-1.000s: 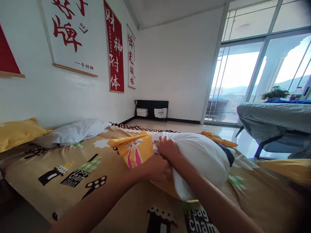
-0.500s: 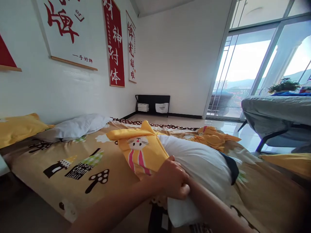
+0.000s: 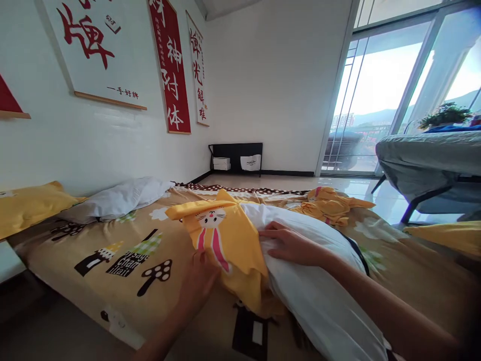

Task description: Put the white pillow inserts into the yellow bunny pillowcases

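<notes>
A yellow pillowcase (image 3: 240, 245) printed with a white rabbit with pink ears lies on the bed, partly over one end of a white pillow (image 3: 300, 281). My left hand (image 3: 201, 278) pinches the near left edge of the pillowcase beside the rabbit's ears. Across the pillow reaches my right hand (image 3: 289, 243), palm down with fingers stretched out. Its fingertips touch the white fabric at the pillowcase's right edge. How far the pillow extends inside the case is hidden.
A patterned brown sheet (image 3: 112, 306) covers the bed. Crumpled yellow cloth (image 3: 326, 203) lies beyond the pillow. Another white pillow (image 3: 124, 198) and a yellow pillow (image 3: 33, 205) rest by the left wall. At the right stands a grey-covered table (image 3: 428, 155).
My hands, close together at the pillowcase's near right edge before, have parted. The left moved left along the pillowcase; the right moved onto the pillow. The pillowcase's near part now hangs lower and spread.
</notes>
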The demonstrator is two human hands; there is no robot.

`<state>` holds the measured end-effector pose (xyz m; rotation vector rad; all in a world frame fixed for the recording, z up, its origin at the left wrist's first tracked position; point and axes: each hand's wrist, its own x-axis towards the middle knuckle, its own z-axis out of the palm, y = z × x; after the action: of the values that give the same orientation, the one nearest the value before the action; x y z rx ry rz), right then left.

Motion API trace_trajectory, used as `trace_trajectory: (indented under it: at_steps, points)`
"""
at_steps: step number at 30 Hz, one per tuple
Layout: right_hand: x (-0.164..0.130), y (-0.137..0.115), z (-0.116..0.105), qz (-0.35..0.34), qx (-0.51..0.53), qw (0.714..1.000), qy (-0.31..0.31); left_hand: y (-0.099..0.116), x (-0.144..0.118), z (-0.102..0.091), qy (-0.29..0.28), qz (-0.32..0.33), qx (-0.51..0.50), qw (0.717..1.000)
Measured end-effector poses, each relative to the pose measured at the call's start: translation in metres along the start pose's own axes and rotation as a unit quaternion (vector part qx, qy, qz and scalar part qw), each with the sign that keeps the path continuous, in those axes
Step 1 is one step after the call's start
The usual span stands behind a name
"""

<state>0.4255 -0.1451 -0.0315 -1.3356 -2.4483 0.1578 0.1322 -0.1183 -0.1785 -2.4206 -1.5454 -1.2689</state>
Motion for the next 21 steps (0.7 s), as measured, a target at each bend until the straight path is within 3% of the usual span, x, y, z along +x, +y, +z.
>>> trace_trajectory:
  at_steps: [3, 6, 10, 15, 18, 21]
  points:
    - [0.003, -0.008, 0.009, 0.01, -0.116, 0.992, 0.058, -0.01, -0.004, 0.015, -0.027, -0.123, -0.124, 0.984]
    - [0.01, -0.008, 0.021, 0.011, -0.172, 0.983, 0.069, -0.005, 0.003, 0.024, -0.042, -0.164, -0.249, 0.954]
    - [0.011, 0.0, 0.035, 0.0, -0.207, 0.977, 0.04, 0.0, 0.009, 0.027, -0.02, -0.172, -0.311, 0.934]
    - [0.015, -0.007, 0.06, -0.07, -0.251, 0.965, 0.002, -0.002, -0.006, 0.027, 0.011, -0.141, -0.226, 0.964]
    - [0.029, -0.021, 0.077, -0.107, -0.277, 0.954, -0.037, 0.0, -0.017, 0.025, -0.005, -0.104, -0.225, 0.969]
    - [0.05, -0.033, 0.085, -0.071, -0.283, 0.954, -0.074, 0.011, -0.023, 0.025, -0.04, -0.08, -0.235, 0.968]
